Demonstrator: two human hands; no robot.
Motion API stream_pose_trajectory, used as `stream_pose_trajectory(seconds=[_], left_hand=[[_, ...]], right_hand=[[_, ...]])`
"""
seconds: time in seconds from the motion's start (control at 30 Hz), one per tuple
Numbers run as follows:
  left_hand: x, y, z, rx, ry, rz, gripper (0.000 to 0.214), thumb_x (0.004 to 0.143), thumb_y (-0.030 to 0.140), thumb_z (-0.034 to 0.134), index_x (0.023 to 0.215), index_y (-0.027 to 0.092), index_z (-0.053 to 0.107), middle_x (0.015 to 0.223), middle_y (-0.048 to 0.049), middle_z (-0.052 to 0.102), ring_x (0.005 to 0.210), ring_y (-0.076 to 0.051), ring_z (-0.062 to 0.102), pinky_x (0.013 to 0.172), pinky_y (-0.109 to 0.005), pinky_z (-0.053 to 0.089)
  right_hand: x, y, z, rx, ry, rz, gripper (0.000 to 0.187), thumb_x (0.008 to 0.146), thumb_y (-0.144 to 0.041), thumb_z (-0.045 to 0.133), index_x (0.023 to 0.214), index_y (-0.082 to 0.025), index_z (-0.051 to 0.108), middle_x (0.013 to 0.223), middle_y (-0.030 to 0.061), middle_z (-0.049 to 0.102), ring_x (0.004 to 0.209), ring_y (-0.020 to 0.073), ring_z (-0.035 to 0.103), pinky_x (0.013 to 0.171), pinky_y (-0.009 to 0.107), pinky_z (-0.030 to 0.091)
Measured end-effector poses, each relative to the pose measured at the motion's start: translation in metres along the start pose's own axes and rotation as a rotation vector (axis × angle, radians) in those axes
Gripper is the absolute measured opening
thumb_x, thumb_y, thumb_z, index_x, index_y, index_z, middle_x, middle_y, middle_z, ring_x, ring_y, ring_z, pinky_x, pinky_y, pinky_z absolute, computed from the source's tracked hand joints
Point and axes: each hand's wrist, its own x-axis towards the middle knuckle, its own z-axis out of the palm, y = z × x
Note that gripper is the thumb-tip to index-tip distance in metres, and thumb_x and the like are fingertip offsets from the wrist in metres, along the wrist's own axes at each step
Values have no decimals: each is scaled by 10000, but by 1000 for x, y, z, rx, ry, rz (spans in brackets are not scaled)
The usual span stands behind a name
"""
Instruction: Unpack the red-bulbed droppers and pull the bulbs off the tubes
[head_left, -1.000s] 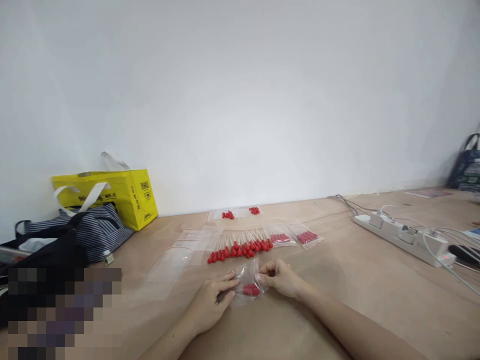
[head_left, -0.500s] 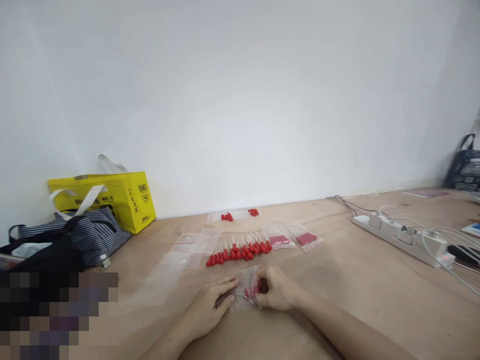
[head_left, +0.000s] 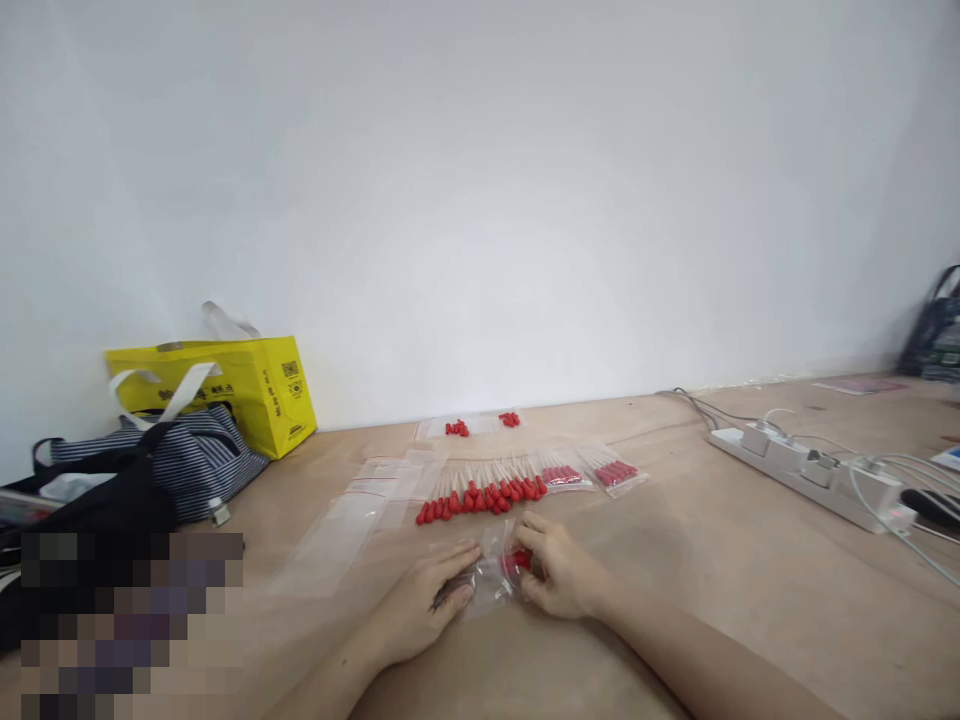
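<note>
A clear zip bag (head_left: 491, 583) lies on the table in front of me. My left hand (head_left: 439, 590) pinches its left side between thumb and fingers. At the bag's right end, my right hand (head_left: 551, 570) closes around red rubber bulbs (head_left: 517, 562), which look like those of droppers; their stems are hard to make out through the plastic. Just beyond my hands is a row of droppers (head_left: 480, 495) with pale thin stems and red bulbs toward me. To its right lie two bags of red-bulbed droppers, a nearer bag (head_left: 566, 470) and a farther bag (head_left: 616, 470).
Flat clear bags (head_left: 337, 535) overlap on the left of the table. Another bag with red-ended pieces (head_left: 472, 427) lies near the wall. A yellow bag (head_left: 289, 400) and a striped bag (head_left: 202, 465) stand at left. A white power strip (head_left: 802, 480) with cables lies at right.
The red bulbs have shifted slightly right and away from me within the bag, and my right fingers have spread around them. My left hand stays on the bag. The camera has turned slightly.
</note>
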Motion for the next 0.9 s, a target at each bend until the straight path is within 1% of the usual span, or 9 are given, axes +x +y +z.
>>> stream_pose_trajectory(seconds=[0.1, 0.27, 0.37, 0.43, 0.53, 0.6, 0.67, 0.8, 0.9], left_hand=[[0, 1, 0, 11, -15, -2, 410, 804, 285, 447, 1214, 277, 457, 1300, -3, 433, 1199, -204, 382, 1019, -401, 278], [0, 0, -1, 20, -22, 0, 405, 809, 292, 440, 1214, 275, 457, 1307, -11, 422, 1201, -199, 380, 1016, -402, 278], [0, -2, -1, 17, -28, 1, 411, 808, 298, 444, 1217, 272, 453, 1306, -18, 425, 1200, -206, 380, 1015, -409, 275], [0, -3, -1, 10, -25, 5, 409, 804, 298, 451, 1212, 274, 460, 1302, -19, 431, 1194, -212, 387, 1013, -414, 275], [-1, -4, -2, 0, -28, 4, 393, 800, 295, 456, 1192, 281, 483, 1299, -16, 435, 1188, -215, 394, 1008, -415, 280], [-2, -5, -2, -9, -34, -7, 386, 799, 295, 457, 1183, 279, 494, 1300, -19, 436, 1189, -214, 393, 1008, -409, 280], [-3, -5, -2, -36, -31, -14, 373, 803, 300, 454, 1172, 289, 504, 1299, -13, 439, 1187, -207, 394, 1010, -400, 275], [0, -4, -2, -153, 83, -29, 313, 806, 358, 450, 1077, 284, 590, 1289, -15, 453, 1170, -215, 405, 994, -380, 286], [12, 4, 0, -351, 237, -121, 326, 767, 430, 492, 930, 210, 670, 1056, -63, 619, 970, -215, 546, 860, -331, 407]], right_hand=[[0, 2, -1, 88, -46, 30, 120, 601, -101, 503, 700, -167, 499, 753, 1, 477, 656, 106, 443, 583, 202, 340], [2, 6, 2, 308, -144, 150, 96, 602, -79, 508, 653, -155, 539, 581, -50, 467, 519, 64, 402, 477, 171, 290], [3, 15, -2, 562, -169, 250, 62, 626, -149, 552, 679, -149, 584, 580, -38, 526, 515, 71, 449, 490, 182, 329], [1, 26, -12, 768, -151, 362, 126, 604, -184, 596, 726, -152, 600, 626, -21, 577, 541, 86, 499, 521, 200, 374], [-5, 48, -37, 870, -57, 545, 149, 548, -181, 633, 690, -154, 596, 615, -18, 592, 511, 89, 518, 504, 207, 382], [-11, 64, -56, 894, 22, 588, 141, 557, -200, 633, 685, -150, 601, 610, -13, 595, 477, 73, 496, 494, 204, 375], [-14, 76, -69, 926, 193, 602, 141, 559, -226, 638, 667, -153, 586, 582, -19, 578, 455, 62, 463, 471, 196, 355], [-11, 71, -66, 814, 554, 454, 135, 645, -279, 589, 728, -176, 562, 581, -23, 542, 490, 79, 458, 492, 211, 376], [-3, 43, -42, 477, 610, 173, 100, 718, -228, 532, 800, -189, 573, 662, 8, 556, 586, 115, 512, 558, 240, 423]])
